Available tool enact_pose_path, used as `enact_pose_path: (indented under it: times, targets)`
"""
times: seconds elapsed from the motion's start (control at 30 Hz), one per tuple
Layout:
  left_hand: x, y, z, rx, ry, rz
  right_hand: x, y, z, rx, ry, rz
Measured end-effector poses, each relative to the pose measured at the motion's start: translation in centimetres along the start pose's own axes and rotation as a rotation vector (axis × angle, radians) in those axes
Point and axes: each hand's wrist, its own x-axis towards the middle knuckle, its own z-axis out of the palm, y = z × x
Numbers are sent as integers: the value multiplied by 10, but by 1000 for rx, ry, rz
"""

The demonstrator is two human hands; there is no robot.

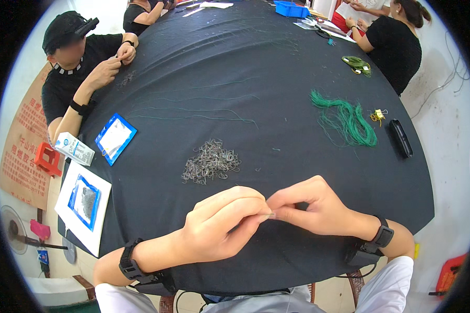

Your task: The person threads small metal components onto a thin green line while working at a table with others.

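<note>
Close to the table's near edge, my left hand (222, 224) and my right hand (313, 206) meet fingertip to fingertip. Both are closed in a pinch around something tiny and pale, mostly hidden by the fingers and too small to name. Just beyond my left hand lies a loose pile of small bent metal hooks (212, 161). A bundle of green thread (350, 119) is spread out farther off to the right. Several single green strands (203, 110) stretch across the black cloth at centre left.
A black case (400, 139) and yellow clips (377, 115) lie at the right; a green coil (356, 65) is beyond. On the left are a blue-edged packet (116, 139), a carton (74, 149) and a white board (101, 216) bearing another packet. A co-worker (81, 70) sits far left; others sit farther back.
</note>
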Motion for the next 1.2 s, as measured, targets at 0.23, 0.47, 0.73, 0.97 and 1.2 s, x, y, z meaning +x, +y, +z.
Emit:
enact_pose_path:
  times: [0.23, 0.47, 0.73, 0.97, 1.2]
  targets:
    - [1, 1, 2, 45, 59, -24, -2, 2, 6, -441, 103, -460]
    - [0, -2, 4, 163, 64, -3, -4, -1, 9, -681, 169, -584]
    - [0, -10, 6, 259, 59, 56, -5, -7, 12, -813, 234, -653]
    - [-4, -13, 3, 227, -67, 164, -3, -12, -3, -898, 314, -651]
    - [-2, -7, 0, 160, -76, 205, 1, -5, 0, -409, 283, -383]
